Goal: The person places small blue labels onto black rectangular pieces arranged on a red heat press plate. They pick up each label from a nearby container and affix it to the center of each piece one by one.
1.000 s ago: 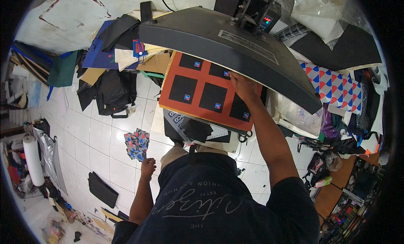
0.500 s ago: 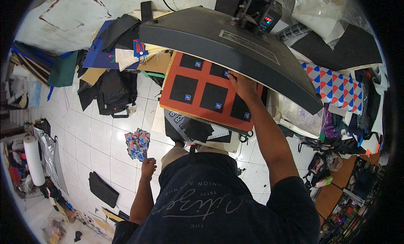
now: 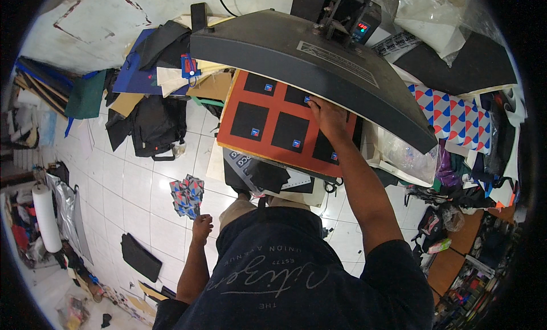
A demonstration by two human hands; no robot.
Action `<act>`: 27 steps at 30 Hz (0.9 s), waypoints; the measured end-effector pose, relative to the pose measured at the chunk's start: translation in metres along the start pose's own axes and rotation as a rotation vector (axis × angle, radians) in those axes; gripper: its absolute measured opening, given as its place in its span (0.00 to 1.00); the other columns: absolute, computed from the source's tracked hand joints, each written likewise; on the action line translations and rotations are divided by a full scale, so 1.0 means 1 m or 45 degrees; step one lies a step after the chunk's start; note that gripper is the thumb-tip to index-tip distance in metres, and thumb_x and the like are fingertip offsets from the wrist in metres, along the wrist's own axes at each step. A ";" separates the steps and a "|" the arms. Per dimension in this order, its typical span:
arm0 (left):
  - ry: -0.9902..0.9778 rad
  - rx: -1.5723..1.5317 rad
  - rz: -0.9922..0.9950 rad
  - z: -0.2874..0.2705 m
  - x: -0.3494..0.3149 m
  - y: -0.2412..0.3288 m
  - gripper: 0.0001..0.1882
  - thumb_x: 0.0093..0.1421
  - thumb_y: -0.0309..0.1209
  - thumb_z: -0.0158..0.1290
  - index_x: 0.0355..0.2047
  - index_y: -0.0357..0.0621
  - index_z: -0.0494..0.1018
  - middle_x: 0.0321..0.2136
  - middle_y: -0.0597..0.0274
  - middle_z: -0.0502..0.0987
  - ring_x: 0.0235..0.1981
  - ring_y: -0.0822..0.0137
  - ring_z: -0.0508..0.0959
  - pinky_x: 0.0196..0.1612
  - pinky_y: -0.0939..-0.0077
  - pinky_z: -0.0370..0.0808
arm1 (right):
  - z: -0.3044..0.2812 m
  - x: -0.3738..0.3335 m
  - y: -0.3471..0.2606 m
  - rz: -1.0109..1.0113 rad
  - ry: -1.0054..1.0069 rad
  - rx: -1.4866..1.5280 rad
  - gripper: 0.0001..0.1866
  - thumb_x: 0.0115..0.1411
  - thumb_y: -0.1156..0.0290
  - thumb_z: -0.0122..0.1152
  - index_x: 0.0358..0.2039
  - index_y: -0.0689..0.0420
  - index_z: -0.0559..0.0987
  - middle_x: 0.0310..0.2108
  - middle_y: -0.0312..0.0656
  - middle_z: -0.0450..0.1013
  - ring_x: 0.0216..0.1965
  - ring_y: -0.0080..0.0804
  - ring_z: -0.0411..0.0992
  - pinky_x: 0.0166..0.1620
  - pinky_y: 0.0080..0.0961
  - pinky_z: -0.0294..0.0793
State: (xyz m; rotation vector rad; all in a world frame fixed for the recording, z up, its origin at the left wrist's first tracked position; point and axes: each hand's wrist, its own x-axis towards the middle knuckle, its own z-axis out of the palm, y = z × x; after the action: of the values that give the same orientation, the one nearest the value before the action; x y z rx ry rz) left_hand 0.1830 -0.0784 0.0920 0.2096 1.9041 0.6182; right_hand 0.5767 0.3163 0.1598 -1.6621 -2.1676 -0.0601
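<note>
Left hand (image 3: 202, 227) pinches patterned pieces (image 3: 187, 196), off near-left corner of red pad (image 3: 271, 109). Right hand (image 3: 328, 116) at blue emblem (image 3: 307, 100) on black square (image 3: 293, 95), toward pad's far edge; grip unclear.

Patches (image 3: 250, 120) lie on the press bed (image 3: 279, 106); the press head (image 3: 296, 52) overhangs its far part; a backpack (image 3: 159, 125) lies to its left, plastic (image 3: 407, 158) right.
</note>
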 end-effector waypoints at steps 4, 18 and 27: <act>-0.031 -0.009 0.001 0.000 0.002 -0.002 0.14 0.55 0.32 0.54 0.39 0.37 0.72 0.24 0.64 0.73 0.20 0.74 0.72 0.21 0.81 0.68 | 0.005 -0.002 0.002 -0.013 0.049 -0.050 0.13 0.57 0.57 0.59 0.36 0.50 0.82 0.36 0.36 0.78 0.38 0.34 0.77 0.46 0.31 0.73; 0.012 0.046 -0.014 -0.003 -0.002 -0.010 0.12 0.57 0.33 0.52 0.38 0.39 0.71 0.25 0.66 0.72 0.20 0.74 0.72 0.21 0.81 0.67 | -0.023 0.000 0.007 0.107 0.092 -0.001 0.13 0.57 0.56 0.58 0.38 0.49 0.82 0.35 0.38 0.77 0.37 0.39 0.75 0.43 0.38 0.71; -0.016 0.055 0.011 0.002 0.001 -0.005 0.12 0.57 0.33 0.52 0.38 0.40 0.71 0.24 0.68 0.71 0.20 0.74 0.71 0.21 0.81 0.67 | -0.032 -0.007 -0.007 0.015 0.046 -0.010 0.10 0.57 0.60 0.58 0.35 0.48 0.81 0.34 0.38 0.77 0.37 0.40 0.74 0.45 0.39 0.70</act>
State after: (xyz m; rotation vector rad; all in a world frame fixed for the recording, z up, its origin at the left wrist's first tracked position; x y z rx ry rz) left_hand 0.1852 -0.0813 0.0883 0.2494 1.9064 0.5802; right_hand 0.5808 0.2987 0.1883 -1.6654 -2.1332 -0.0948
